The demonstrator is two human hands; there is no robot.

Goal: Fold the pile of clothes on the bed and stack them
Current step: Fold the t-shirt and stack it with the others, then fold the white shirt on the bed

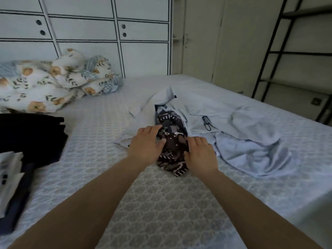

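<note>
- Dark patterned garment (171, 150) lies bunched mid-bed (161, 203), against the crumpled pale blue shirt (242, 132) to its right and far side.
- My left hand (146, 143) rests on the garment's left edge, fingers (158, 127) apart and curled onto the cloth.
- My right hand (201, 155) presses its right edge, fingers bent; cannot tell if clamped.
- Black folded clothes (30, 135) sit at left.
- Floral quilt (53, 79) heaped far left.

Two hands, left hand (146, 143) and right hand (201, 155), one patterned garment (172, 141), one floral quilt (45, 83)
</note>
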